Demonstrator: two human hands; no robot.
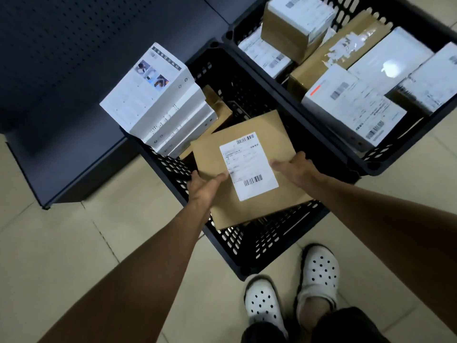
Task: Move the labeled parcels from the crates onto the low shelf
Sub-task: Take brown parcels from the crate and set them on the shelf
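A flat brown cardboard parcel (217,154) with a white barcode label is held above the near black crate (259,241). My left hand (204,188) grips its left edge, thumb on top. My right hand (291,168) grips its right edge, thumb lying on the label. A stack of white boxes (158,100) leans at the crate's far left corner, with a smaller brown box (217,105) beside it. The far crate (400,149) at the upper right holds several labeled white and brown parcels. The dark low shelf (61,82) lies to the left.
Beige floor tiles (86,243) surround the crates. My feet in white perforated clogs (319,273) stand just in front of the near crate. The shelf's base corner (45,206) reaches onto the floor at the left.
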